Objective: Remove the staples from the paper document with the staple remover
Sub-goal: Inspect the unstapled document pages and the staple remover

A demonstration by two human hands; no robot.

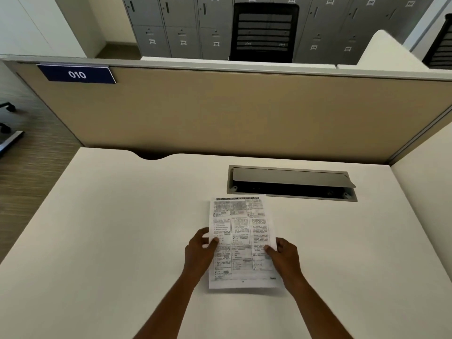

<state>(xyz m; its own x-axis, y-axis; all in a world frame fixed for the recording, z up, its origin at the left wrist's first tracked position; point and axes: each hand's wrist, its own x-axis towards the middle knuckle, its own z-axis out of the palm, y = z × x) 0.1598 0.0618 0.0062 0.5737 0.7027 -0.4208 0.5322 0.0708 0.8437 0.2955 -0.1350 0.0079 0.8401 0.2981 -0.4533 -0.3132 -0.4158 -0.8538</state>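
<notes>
A printed paper document [241, 238] with dense black text in boxed columns is held over the white desk [110, 228], just in front of me. My left hand [201, 250] grips its left edge with the thumb on top. My right hand [283, 255] grips its right edge the same way. I see no staple remover in view, and the staples are too small to make out.
An open cable tray [291, 183] with a grey lid is set into the desk just behind the paper. A beige partition [232, 113] with a blue "010" sign [77, 74] closes the desk's far side. Beyond it stand grey lockers and a black chair [264, 33].
</notes>
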